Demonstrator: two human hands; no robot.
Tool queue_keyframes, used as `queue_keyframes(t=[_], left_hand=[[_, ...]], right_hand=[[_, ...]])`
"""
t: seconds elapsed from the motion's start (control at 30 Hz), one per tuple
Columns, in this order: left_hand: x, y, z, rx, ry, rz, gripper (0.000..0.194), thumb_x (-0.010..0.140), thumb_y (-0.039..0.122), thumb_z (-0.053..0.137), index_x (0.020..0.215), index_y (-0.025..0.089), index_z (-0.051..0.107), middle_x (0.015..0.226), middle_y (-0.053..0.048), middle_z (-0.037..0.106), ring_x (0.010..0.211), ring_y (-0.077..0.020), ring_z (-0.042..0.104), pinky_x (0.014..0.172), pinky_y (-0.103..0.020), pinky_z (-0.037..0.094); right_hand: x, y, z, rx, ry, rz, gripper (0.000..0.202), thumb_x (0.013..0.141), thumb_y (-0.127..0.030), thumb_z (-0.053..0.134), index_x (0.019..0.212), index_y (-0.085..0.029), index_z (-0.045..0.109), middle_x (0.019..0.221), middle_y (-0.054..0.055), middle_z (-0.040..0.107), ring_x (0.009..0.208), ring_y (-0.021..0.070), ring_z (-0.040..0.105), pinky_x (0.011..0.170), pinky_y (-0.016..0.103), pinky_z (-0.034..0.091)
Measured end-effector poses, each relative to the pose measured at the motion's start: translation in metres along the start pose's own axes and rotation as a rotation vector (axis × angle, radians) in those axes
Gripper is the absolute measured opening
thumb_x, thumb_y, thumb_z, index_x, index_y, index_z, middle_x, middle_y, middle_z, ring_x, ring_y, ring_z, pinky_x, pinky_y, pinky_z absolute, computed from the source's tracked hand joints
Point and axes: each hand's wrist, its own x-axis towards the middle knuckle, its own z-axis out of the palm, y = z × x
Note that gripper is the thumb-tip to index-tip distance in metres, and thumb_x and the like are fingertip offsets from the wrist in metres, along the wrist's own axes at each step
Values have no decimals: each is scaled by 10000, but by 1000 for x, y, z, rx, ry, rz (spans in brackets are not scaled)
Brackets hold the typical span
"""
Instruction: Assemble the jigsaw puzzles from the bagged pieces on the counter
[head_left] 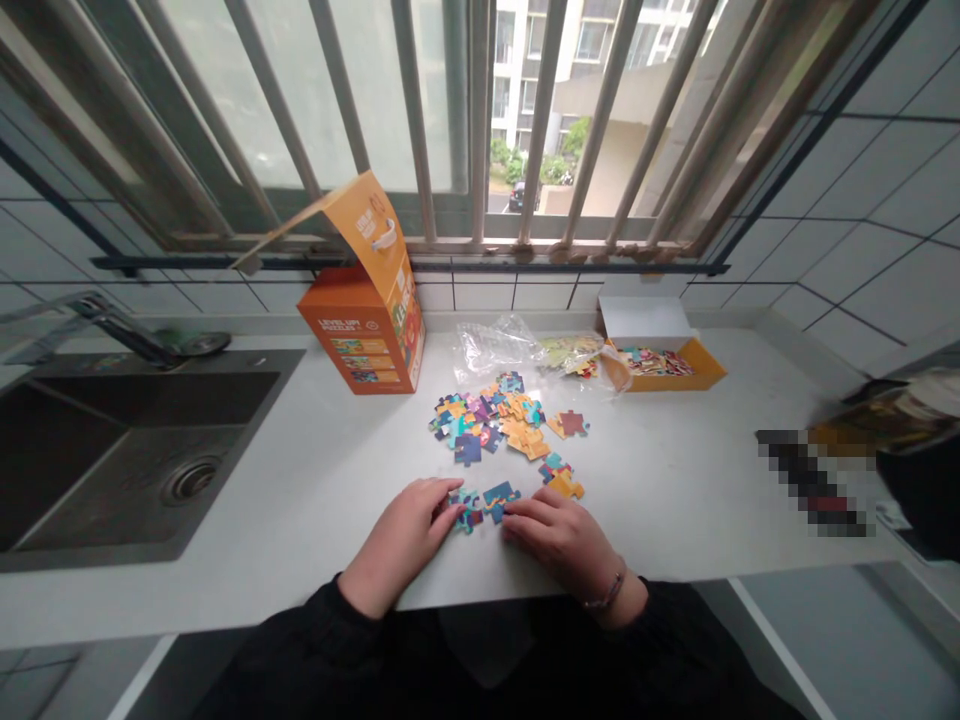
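Note:
My left hand (409, 530) rests on the white counter, thumb and forefinger closed on the edge of a teal and dark red puzzle piece (469, 513). Just to the right lies a blue puzzle piece (498, 499) with an orange streak. The bent fingers of my right hand (561, 538) are on its right edge. A small gap parts the two pieces. Beyond my hands is a loose pile of colourful puzzle pieces (468, 447). Yellow and teal pieces (564, 486) lie right above my right hand, and a brown-red piece (571, 423) sits farther back.
An orange puzzle box (360, 340) stands open at the back left, near the sink (161, 540). Clear plastic bags (491, 347) lie by the wall. At the back right is a yellow tray (701, 375) of pieces. Blurred items (892, 425) stand far right.

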Motion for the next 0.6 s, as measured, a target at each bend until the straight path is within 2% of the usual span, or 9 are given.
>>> queue_keyframes(t=[0.1,0.2,0.3,0.4,0.47,0.6], left_hand=[[3,1,5,55,62,21,275,1012,288,671,1270,222,740,1155,-115,750,1079,-300,727,971,-464,619],[-2,8,13,60,127,71,283,1038,299,653,1308,231,704,1249,-124,719,1154,-302,694,1025,-483,589],[-11,12,20,70,93,134,273,1055,343,657,1310,253,697,1325,-119,718,1211,-308,685,1024,-489,574],[-18,11,24,95,74,154,267,1063,346,648,1310,261,701,1362,-121,719,1245,-318,684,1017,-496,566],[-21,10,25,102,83,151,269,1060,344,650,1307,249,701,1363,-128,720,1244,-317,686,1022,-496,567],[-20,11,25,130,104,146,248,1058,307,647,1289,241,707,1358,-123,721,1228,-302,690,1019,-480,575]], right_hand=[[-10,1,3,77,82,102,198,1113,-373,592,1160,-308,773,1116,63,803,975,239,741,878,394,638],[-24,4,0,178,228,288,207,1084,-464,637,1109,-287,743,1017,69,775,914,236,764,823,373,649],[-40,13,-8,227,364,522,335,1020,-563,707,1181,-269,706,989,64,782,846,245,782,781,381,657],[-56,31,-22,131,421,722,414,1008,-618,687,1204,-253,703,968,70,794,799,259,775,753,402,635],[-64,47,-32,-11,403,767,415,1027,-629,632,1136,-237,719,978,93,791,839,283,756,791,437,611],[-67,65,-39,-306,396,672,451,1057,-599,569,1128,-184,731,1137,172,746,1075,346,680,986,524,528]])
